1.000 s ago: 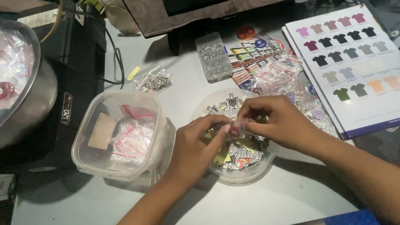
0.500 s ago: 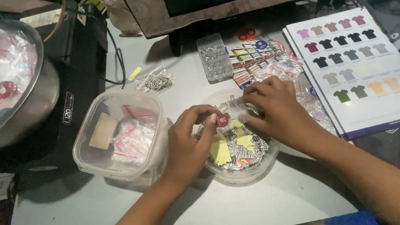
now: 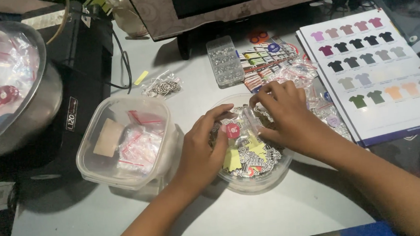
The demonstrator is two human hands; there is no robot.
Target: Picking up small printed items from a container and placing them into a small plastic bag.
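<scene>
Both forearms reach in from below. The left hand (image 3: 199, 149) curls, fingers bent (thumb extended); the right hand (image 3: 286, 111) arches, fingertips down.

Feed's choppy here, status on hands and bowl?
Left hand pinching small red round piece. Right hand digging in round clear bowl. Nothing blocking.

Grey desk (image 3: 282, 210) with surrounding items. Left: square clear plastic tub (image 3: 125, 141) holding small red-striped bags and a tan card, standing just beside a black machine (image 3: 81, 86). Far left: metal bowl (image 3: 25, 106) filled with clear packets. Centre rear: small bag of metal rings (image 3: 161, 87), yellow slip (image 3: 141, 77), clear compartment box (image 3: 224, 61) and a fan of coloured cards (image 3: 264, 57) before the monitor base. Right: printed chart of coloured shirts (image 3: 375, 71), lying flat, with loose clear packets (image 3: 327, 112) at its left edge.
</scene>
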